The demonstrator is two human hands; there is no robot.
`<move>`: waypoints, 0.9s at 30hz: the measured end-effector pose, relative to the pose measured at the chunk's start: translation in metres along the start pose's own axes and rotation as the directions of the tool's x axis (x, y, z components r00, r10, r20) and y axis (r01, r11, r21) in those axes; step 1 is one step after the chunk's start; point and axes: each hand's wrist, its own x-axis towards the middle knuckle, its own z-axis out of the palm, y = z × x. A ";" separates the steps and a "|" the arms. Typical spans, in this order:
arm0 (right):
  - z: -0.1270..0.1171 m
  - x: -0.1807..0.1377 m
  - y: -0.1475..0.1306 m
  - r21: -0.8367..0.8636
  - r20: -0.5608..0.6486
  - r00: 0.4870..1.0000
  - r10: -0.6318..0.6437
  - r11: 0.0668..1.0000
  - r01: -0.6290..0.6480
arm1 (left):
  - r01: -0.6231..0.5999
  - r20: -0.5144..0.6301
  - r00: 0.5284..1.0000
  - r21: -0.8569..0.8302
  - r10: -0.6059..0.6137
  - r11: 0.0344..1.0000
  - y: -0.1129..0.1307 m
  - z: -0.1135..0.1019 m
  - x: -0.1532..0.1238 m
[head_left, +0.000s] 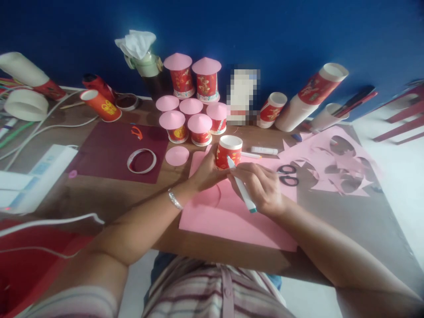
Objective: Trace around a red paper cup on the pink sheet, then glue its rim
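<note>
My left hand (206, 173) grips the side of a red paper cup (228, 151) that stands upside down on a sheet of pink paper (228, 216). My right hand (260, 185) is closed round a white marker (241, 186), whose tip rests against the base of the cup. A drawn circle shows on the pink paper just under my left wrist. A silver bracelet sits on my left wrist.
Several cups with pink cone lids (190, 119) stand behind. A tape ring (141, 160), a pink paper disc (176, 155), scissors (288, 175), a glue stick (264, 150) and cut pink scrap (334, 163) lie around. Stacked cups (311, 97) lean at the back right. Cables lie at left.
</note>
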 end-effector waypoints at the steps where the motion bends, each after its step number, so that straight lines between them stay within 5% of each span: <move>1: 0.000 0.000 0.000 0.001 0.003 1.000 0.008 1.000 -0.008 | -0.007 -0.002 1.000 -0.001 0.007 1.000 0.000 0.000 0.000; 13: 0.000 0.000 0.000 -0.001 0.057 0.997 0.056 0.998 -0.056 | -0.094 0.021 0.995 -0.003 0.094 0.996 0.009 0.004 0.003; 27: -0.002 -0.001 -0.005 0.069 0.121 0.990 0.068 0.995 -0.077 | 0.005 -0.048 0.999 0.001 -0.005 1.000 -0.005 -0.001 0.000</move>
